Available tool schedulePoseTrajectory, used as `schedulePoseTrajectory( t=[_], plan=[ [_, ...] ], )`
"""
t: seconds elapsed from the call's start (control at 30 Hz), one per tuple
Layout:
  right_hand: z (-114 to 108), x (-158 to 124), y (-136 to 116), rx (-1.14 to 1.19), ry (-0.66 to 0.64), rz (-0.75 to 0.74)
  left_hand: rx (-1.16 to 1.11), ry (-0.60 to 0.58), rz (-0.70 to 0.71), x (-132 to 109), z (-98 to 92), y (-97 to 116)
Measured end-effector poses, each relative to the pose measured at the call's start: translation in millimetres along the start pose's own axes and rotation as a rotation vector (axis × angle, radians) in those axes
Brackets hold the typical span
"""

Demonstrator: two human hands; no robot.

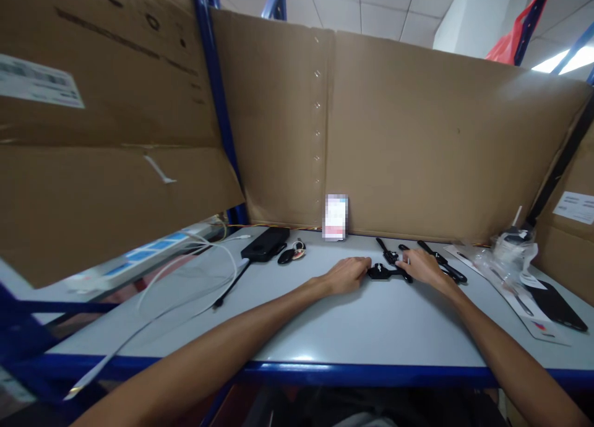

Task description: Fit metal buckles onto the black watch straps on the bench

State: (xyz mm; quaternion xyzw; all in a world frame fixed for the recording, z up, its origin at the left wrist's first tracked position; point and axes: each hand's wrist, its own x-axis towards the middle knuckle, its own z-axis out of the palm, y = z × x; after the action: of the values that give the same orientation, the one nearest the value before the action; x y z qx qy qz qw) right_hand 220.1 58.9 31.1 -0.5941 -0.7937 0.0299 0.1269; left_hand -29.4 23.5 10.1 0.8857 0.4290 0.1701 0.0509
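Note:
Near the middle of the grey table [297, 328], my left hand [348, 275] has its fingers closed at the left end of a black metal tool [380, 272] with a wide centre and a handle. My right hand [420, 264] is at the right, its fingers curled beside the tool's right handle; whether they grip anything is hard to make out. A second black tool [388, 252] lies just behind, between the hands. Another black tool [445, 263] lies right of my right hand, partly hidden by it.
A black box-like device [265, 244], keys [292, 252] and white cables [227, 260] lie left. A small card [335, 218] stands against the cardboard wall [417, 136]. Plastic packaging [505, 272] and a black phone [557, 304] lie right. A power strip [148, 257] is far left.

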Motion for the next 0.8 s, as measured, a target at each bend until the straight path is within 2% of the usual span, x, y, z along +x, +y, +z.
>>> schedulePoseTrajectory(
  t=[0.17, 0.3, 0.53, 0.67, 0.73, 0.8],
  plan=[
    [-2, 2, -1, -0.141, -0.046, 0.059, 0.012, 0.002, 0.053, -3, 2.2, 5],
    [-5, 6, -1, -0.264, -0.037, 0.106, 0.016, -0.007, 0.039, -5, 1.6, 13],
    [-18, 3, 23, -0.395, -0.053, 0.168, -0.035, -0.029, 0.011, -4, -3.7, 14],
    [-24, -1, 29, -0.394, -0.012, 0.221, -0.011, -0.032, -0.001, -3, -1.6, 11],
    [-25, -4, 22, -0.376, 0.020, 0.183, -0.004, -0.030, -0.010, -3, -0.4, 10],
    [-25, -7, 9, -0.323, 0.039, 0.083, 0.001, -0.033, -0.023, -3, -0.3, 11]
  ],
)
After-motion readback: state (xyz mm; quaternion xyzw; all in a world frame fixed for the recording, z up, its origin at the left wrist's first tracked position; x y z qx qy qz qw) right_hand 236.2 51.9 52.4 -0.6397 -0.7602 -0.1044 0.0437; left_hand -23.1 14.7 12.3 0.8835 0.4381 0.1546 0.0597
